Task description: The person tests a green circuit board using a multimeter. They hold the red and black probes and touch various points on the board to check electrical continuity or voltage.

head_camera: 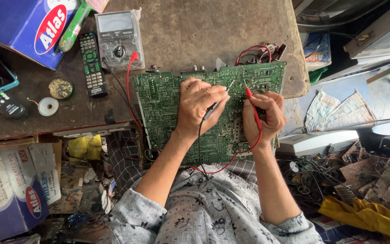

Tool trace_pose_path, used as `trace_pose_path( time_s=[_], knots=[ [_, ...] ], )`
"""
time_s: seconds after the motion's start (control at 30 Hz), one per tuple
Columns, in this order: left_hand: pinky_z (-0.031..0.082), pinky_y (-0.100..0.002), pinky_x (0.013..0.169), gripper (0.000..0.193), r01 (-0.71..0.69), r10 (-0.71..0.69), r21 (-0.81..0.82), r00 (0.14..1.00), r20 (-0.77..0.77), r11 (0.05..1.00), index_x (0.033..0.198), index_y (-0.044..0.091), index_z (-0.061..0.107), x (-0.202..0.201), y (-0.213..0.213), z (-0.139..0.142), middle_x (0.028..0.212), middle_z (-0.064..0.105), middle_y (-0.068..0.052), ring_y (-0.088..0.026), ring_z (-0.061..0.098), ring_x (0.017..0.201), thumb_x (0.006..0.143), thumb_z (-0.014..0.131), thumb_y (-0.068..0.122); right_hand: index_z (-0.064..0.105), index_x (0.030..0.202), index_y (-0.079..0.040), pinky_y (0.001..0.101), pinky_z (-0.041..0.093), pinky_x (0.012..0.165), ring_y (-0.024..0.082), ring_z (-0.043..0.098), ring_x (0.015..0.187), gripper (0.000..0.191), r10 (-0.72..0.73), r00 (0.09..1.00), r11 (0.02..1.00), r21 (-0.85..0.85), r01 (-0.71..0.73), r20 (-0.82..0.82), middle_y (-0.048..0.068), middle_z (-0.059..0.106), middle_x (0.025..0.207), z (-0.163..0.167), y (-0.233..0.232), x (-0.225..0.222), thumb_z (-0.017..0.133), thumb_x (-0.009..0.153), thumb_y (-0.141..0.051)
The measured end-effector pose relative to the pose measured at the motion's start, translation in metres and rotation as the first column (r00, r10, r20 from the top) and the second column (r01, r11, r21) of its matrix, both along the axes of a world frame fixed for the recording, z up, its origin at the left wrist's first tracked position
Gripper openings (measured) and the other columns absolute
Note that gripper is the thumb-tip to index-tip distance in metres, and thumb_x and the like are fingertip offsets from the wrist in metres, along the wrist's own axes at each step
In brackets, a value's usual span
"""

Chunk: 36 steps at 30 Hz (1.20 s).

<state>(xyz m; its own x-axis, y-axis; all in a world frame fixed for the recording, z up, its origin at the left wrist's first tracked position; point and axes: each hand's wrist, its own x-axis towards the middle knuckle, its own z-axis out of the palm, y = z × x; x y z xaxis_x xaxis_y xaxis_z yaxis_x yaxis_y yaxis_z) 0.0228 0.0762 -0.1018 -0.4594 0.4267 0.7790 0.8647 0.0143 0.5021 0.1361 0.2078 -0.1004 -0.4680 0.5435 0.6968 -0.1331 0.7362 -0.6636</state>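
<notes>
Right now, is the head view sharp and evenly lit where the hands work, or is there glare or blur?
Head view: soft daylight, circuit board sharp; left hand and right hand unblurred; faint glare on the multimeter wrapping; clutter at the lower edges dim; slight wide-angle bending at the borders.

A large green circuit board (168, 97) lies solder side up across the front edge of your worn brown workbench, its near end overhanging your lap. You press the black test probe (216, 103), pinched in your left hand (198, 106), tip-down near the board's upper middle, its black lead trailing toward you. The red probe (252, 105), gripped in your right hand (262, 115), touches the board just beside it, its red lead looping below.
</notes>
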Motion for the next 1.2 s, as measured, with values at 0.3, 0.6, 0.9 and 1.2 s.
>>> trace_pose_path(
  time_s=[0.3, 0.6, 0.9, 1.2],
  knots=[
    [0.045, -0.039, 0.102, 0.021, -0.022, 0.022, -0.017, 1.000, 0.000, 1.000, 0.098, 0.013, 0.071, 0.0010, 0.0003, -0.0021, 0.107, 0.075, 0.003, -0.016, 0.067, 0.093, 0.086, 0.088, 0.009, 0.066, 0.092, -0.004, 0.0340, 0.054, 0.087, 0.023, 0.063, 0.098, 0.018, -0.010, 0.999, 1.000, 0.000, 0.010, -0.038, 0.007, 0.074, 0.096, -0.0014, 0.0005, 0.0025, 0.076, 0.087, 0.010],
    [0.045, -0.039, 0.102, 0.023, -0.020, 0.020, -0.018, 1.000, -0.008, 1.000, 0.099, 0.012, 0.071, 0.0024, 0.0008, -0.0012, 0.108, 0.075, 0.002, -0.015, 0.068, 0.092, 0.086, 0.089, 0.008, 0.064, 0.091, -0.003, 0.0346, 0.053, 0.087, 0.023, 0.062, 0.096, 0.019, 0.018, 0.998, 1.000, 0.004, -0.018, -0.058, 0.008, 0.072, 0.094, -0.0014, 0.0019, 0.0041, 0.074, 0.085, 0.012],
    [0.041, -0.038, 0.101, 0.022, 0.012, -0.013, -0.039, 0.999, -0.029, 0.999, 0.097, 0.015, 0.072, 0.0020, 0.0006, -0.0007, 0.108, 0.076, 0.005, -0.014, 0.067, 0.093, 0.085, 0.090, 0.011, 0.064, 0.089, -0.003, 0.0336, 0.052, 0.084, 0.023, 0.061, 0.093, 0.019, 0.037, 0.998, 0.999, 0.003, -0.037, -0.056, 0.008, 0.072, 0.092, -0.0011, 0.0027, 0.0063, 0.073, 0.083, 0.013],
    [0.041, -0.038, 0.102, 0.022, 0.008, -0.009, -0.048, 1.000, -0.015, 0.999, 0.099, 0.015, 0.072, 0.0029, 0.0014, -0.0024, 0.108, 0.076, 0.005, -0.013, 0.067, 0.094, 0.086, 0.089, 0.011, 0.063, 0.088, -0.003, 0.0331, 0.052, 0.082, 0.023, 0.061, 0.094, 0.020, 0.033, 0.999, 0.999, 0.001, -0.033, -0.043, 0.007, 0.071, 0.091, -0.0015, 0.0034, 0.0066, 0.073, 0.082, 0.013]
  ],
)
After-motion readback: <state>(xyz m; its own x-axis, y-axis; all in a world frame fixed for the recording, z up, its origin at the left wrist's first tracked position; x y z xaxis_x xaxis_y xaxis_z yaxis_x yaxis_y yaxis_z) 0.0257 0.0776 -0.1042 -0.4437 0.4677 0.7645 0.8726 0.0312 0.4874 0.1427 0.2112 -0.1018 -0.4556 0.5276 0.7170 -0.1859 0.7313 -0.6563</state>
